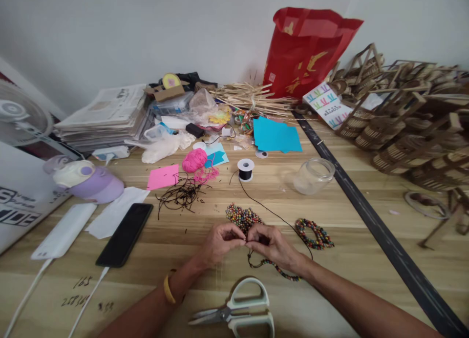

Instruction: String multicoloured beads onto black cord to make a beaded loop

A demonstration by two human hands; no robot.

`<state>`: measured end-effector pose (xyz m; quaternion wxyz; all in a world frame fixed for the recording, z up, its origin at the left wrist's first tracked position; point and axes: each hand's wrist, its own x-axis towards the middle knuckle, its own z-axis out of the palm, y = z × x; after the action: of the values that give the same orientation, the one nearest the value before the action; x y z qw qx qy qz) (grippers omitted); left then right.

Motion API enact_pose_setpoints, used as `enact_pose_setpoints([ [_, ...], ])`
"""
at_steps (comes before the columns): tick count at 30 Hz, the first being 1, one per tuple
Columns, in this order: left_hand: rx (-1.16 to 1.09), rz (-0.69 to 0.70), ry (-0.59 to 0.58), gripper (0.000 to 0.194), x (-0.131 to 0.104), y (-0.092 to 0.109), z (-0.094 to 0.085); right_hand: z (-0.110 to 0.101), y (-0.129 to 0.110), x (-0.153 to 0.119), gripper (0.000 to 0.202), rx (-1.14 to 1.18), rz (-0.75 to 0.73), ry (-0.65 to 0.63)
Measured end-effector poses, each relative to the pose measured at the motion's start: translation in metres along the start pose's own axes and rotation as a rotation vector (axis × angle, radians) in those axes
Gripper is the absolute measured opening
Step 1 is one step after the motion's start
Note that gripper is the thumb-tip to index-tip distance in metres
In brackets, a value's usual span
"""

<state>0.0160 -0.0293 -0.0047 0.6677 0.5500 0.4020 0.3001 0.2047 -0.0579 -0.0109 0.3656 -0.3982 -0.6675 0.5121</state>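
Observation:
My left hand (222, 242) and my right hand (273, 245) meet at the fingertips in a pinch, above the table. A black cord rises to the right hand's fingertips; a strand of small coloured beads (282, 270) on it lies under that hand. Fine pale threads hang below my left hand; what its fingers pinch is too small to make out. Just behind the hands is a pile of loose multicoloured beads (244, 216). A coiled bead string (314, 234) lies to the right. Black cord runs from a white spool (245, 170) toward the right wrist.
White-handled scissors (249, 301) lie in front of the hands. Leftward are a phone (124, 235), a power bank (64, 230) and black cord scraps (181, 194). A glass jar (314, 177) stands to the right, beyond it several wooden baskets (399, 155). Pink yarn (195, 160) lies behind.

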Motion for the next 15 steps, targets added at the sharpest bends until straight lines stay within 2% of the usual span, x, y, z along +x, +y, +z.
enact_pose_setpoints([
  [8,-0.028,-0.028,0.006,0.022,-0.0005,0.0031,0.0014,0.0014,-0.0023,0.0016,0.026,0.019,-0.012,0.025],
  [15,0.044,-0.004,-0.004,0.021,-0.0006,0.0033,-0.0011,0.0019,-0.0011,0.0011,0.026,0.020,-0.025,0.035],
])
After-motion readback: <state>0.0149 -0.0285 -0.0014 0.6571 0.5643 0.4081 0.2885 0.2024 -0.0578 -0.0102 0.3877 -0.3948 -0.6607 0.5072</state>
